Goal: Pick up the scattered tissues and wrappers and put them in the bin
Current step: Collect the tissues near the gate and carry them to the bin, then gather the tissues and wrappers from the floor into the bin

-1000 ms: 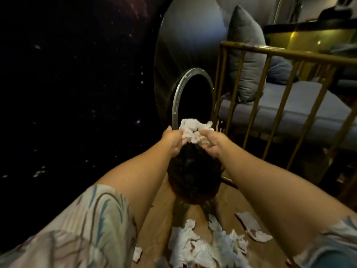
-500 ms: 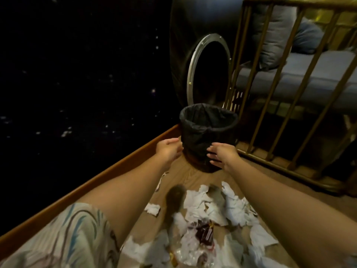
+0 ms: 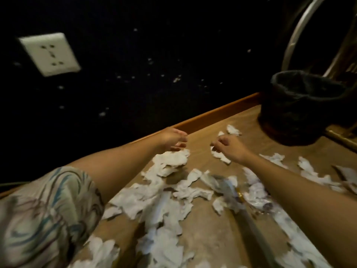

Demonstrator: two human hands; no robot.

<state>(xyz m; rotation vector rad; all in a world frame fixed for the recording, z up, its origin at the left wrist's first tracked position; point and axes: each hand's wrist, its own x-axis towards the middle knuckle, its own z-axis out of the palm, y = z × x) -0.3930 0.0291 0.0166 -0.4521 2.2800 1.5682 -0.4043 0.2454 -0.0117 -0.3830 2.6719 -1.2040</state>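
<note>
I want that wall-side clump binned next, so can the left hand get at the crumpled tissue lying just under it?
Probably yes. The left hand hovers open just above the crumpled tissue, with nothing between them; the right hand is off to the side.

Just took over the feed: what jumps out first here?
White tissues litter the wooden floor across the lower half of the view. Both hands, left hand and right hand, reach low over the pieces nearest the wall. The black-lined bin stands at upper right.
</note>
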